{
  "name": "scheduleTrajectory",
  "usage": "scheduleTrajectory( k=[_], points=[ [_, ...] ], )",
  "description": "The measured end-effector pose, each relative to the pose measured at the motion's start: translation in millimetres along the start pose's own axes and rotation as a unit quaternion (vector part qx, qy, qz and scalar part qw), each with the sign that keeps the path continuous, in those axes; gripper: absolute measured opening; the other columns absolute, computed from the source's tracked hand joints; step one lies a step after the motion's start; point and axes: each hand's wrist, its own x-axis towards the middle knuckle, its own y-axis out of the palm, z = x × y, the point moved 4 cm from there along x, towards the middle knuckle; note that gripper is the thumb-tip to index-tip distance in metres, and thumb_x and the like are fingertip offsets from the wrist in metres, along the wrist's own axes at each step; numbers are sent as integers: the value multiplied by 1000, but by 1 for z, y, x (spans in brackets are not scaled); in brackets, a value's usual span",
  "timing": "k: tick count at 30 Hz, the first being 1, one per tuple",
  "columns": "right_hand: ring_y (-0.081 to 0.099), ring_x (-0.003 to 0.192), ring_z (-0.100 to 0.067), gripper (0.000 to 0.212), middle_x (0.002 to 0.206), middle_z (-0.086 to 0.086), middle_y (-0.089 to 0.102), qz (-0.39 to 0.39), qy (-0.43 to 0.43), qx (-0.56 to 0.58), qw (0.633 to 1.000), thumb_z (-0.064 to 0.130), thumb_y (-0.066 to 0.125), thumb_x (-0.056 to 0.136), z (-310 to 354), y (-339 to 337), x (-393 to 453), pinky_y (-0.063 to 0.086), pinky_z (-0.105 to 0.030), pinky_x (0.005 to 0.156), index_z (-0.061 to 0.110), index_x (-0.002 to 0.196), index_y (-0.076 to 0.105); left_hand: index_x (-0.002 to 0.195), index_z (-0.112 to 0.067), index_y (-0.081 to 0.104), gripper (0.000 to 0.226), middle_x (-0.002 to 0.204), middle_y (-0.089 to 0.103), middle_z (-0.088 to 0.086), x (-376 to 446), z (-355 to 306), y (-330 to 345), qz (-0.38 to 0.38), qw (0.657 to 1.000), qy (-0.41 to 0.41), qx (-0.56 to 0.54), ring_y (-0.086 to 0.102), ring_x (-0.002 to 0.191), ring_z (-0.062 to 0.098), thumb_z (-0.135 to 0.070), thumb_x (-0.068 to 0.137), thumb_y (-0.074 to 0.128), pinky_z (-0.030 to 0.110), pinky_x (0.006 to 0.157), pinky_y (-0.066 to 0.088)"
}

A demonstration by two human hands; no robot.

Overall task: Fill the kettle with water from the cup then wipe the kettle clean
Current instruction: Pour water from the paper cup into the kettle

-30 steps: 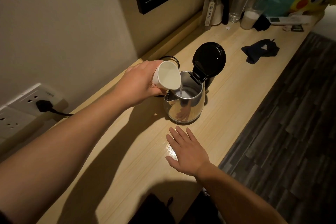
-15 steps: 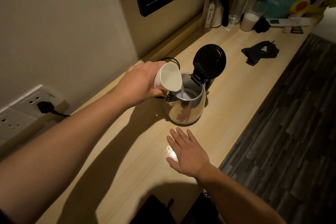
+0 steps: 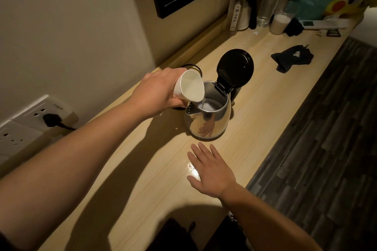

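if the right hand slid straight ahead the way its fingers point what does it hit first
Most likely the kettle: the right hand lies flat on the counter, fingers aimed at the kettle's shiny lower body, with only bare counter between. Depth is hard to judge from one view.

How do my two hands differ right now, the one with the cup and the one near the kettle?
The left hand grips the tilted cup raised over the kettle; the right hand holds nothing. Left fingers curl round the cup; right fingers lie straight, spread flat on the counter. Both show their backs to the camera.
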Motion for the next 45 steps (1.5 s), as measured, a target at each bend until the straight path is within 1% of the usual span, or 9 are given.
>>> scheduleTrajectory(
  k=[8,10,13,16,21,26,30,38,45],
  points=[
    [16,150,-29,73,162,-8,25,-3,0,3,1000,65,23,97,1,0,0,4,-50,118,19,152,37,142,-33,38,87,137,54,-4,2,0,-1,5,1000,2,7,48,124,21,-55,68,80,47,102,38],
    [14,151,-29,74,162,-8,23,-3,0,1,1000,66,22,97,0,0,0,3,-51,121,19,152,35,141,-34,38,87,136,54,-4,2,0,-1,6,1000,5,12,48,123,21,-56,68,80,46,101,38],
    [12,151,-29,74,163,-7,22,-2,2,-4,1000,66,21,97,0,-1,0,2,-51,122,20,153,34,141,-34,39,87,136,55,-5,3,-1,-2,6,1000,9,16,49,123,21,-56,68,79,46,100,38],
    [12,151,-28,74,163,-7,21,-1,1,3,1000,65,22,97,0,0,1,1,-49,117,19,153,34,141,-33,39,86,135,55,-4,3,-1,-3,7,1000,11,19,49,123,21,-56,68,79,46,100,37],
    [20,149,-29,71,160,-9,30,-10,-1,4,1000,63,28,96,2,-1,0,7,-49,116,18,150,40,139,-36,38,86,132,56,-5,4,-1,-4,13,999,19,29,49,120,22,-57,67,79,44,96,36],
    [20,149,-29,72,160,-9,30,-11,0,7,1000,64,25,97,1,-1,0,8,-50,116,18,150,39,139,-37,39,84,131,56,-5,4,-2,-6,15,999,22,35,49,120,22,-58,68,79,42,96,34],
    [21,149,-29,71,160,-9,30,-9,-2,5,1000,63,29,96,1,0,0,8,-50,116,17,150,39,139,-37,39,85,131,56,-4,5,-4,-7,18,999,23,35,49,120,23,-57,68,79,42,96,34],
    [19,150,-29,72,161,-9,28,-8,-2,4,1000,63,26,97,1,-2,0,6,-49,116,18,151,38,140,-35,39,85,131,56,-3,4,-6,-10,20,999,21,39,49,120,23,-56,68,79,44,98,33],
    [18,150,-29,74,161,-9,28,0,0,8,1000,64,18,97,1,-1,0,6,-49,117,18,151,37,141,-35,39,85,131,56,-2,4,-9,-11,21,998,24,45,49,120,24,-54,69,79,44,98,33]
  ],
)
